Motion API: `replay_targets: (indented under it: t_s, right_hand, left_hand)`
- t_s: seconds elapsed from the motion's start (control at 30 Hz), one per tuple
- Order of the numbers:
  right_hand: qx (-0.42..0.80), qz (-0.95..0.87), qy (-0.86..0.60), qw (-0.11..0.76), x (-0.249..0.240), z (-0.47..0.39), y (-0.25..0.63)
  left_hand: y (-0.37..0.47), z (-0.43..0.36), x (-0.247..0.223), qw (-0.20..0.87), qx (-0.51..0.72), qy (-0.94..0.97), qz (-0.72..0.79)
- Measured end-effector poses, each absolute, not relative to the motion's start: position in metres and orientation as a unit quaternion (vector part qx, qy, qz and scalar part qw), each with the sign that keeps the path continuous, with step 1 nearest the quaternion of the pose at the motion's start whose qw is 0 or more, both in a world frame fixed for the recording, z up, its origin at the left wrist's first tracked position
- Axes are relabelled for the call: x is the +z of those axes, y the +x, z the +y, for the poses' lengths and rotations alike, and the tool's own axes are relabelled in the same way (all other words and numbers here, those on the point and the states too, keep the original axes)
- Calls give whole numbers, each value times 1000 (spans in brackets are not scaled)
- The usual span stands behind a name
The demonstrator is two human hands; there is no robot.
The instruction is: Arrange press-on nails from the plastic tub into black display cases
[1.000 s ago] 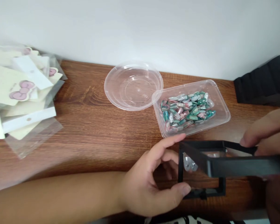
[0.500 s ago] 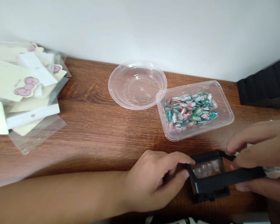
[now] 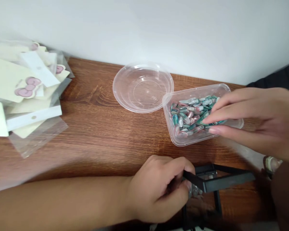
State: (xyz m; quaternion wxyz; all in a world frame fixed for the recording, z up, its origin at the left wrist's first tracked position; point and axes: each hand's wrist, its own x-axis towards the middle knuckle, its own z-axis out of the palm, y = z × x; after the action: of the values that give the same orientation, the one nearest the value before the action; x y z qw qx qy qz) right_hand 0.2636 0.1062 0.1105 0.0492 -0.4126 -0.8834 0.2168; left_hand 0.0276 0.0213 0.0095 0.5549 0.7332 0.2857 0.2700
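The left hand (image 3: 162, 189) pinches the black frame (image 3: 227, 183), probably steadying it ajar; towards two o'clock, the right hand (image 3: 260, 120), narrowly parted, reaches over nails (image 3: 185, 118).

A round, shallow, clear plastic dish (image 3: 147, 91) rests on the brown wood-grain bench (image 3: 98, 138), beyond the left-hand fingers (image 3: 181, 165). A pile of cream cards with pink bows (image 3: 2, 77), with clear plastic sleeves (image 3: 40, 134), lies well left of these fingers. A matte black ribbed object (image 3: 284, 77), partly hidden, stands behind the right-hand fingers (image 3: 231, 110).

Nail tips (image 3: 183, 118) in tub (image 3: 183, 142), dish (image 3: 146, 91) left, cards (image 3: 4, 78) farther left, frame (image 3: 228, 183) in front
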Motion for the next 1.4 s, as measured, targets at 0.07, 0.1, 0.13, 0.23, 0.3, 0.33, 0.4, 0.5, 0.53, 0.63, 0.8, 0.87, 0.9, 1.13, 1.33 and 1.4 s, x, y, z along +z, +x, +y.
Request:
replay_targets:
  t_s: [0.07, 0.1, 0.13, 0.23, 0.3, 0.33, 0.4, 0.5, 0.53, 0.63, 0.8, 0.87, 0.9, 1.13, 1.33, 1.4]
  right_hand:
    - [238, -892, -382, 30, 95, 114, 258]
    - [239, -895, -375, 30, 88, 117, 256]
    - [239, -896, -372, 28, 82, 118, 254]
    - [241, -897, -371, 20, 71, 118, 248]
    - [241, -895, -374, 6, 69, 118, 246]
    - [239, -895, -377, -1, 68, 118, 244]
    - [228, -895, -384, -11, 68, 117, 243]
    - [217, -899, -380, -13, 68, 117, 241]
    - [216, -901, -376, -11, 68, 117, 241]
    - [221, -906, -362, -10, 68, 117, 241]
    - [226, -906, -359, -6, 69, 113, 244]
    - [227, -907, -355, -6, 69, 111, 245]
    - [225, -908, -354, -3, 69, 110, 246]
    - [245, -900, -361, -13, 77, 105, 254]
    - [270, -884, -376, -73, 93, 102, 257]
    - [273, -883, -375, -66, 93, 102, 259]
  left_hand:
    - [28, 21, 9, 553, 267, 735, 288]
    - [28, 21, 9, 551, 264, 737, 289]
    - [29, 21, 10, 548, 261, 740, 290]
    - [29, 21, 11, 539, 257, 747, 292]
    - [30, 21, 11, 532, 259, 751, 293]
    - [31, 21, 11, 529, 257, 753, 294]
    - [31, 21, 11, 525, 252, 758, 295]
    - [31, 21, 11, 524, 253, 759, 291]
    - [31, 22, 11, 523, 254, 760, 290]
    - [31, 22, 12, 520, 254, 761, 293]
    - [31, 22, 11, 522, 252, 760, 294]
    - [31, 21, 11, 520, 252, 761, 293]
    - [31, 21, 11, 519, 251, 763, 292]
    - [30, 20, 11, 515, 251, 767, 288]
    - [31, 21, 11, 518, 254, 765, 286]
    - [31, 21, 11, 517, 254, 766, 286]
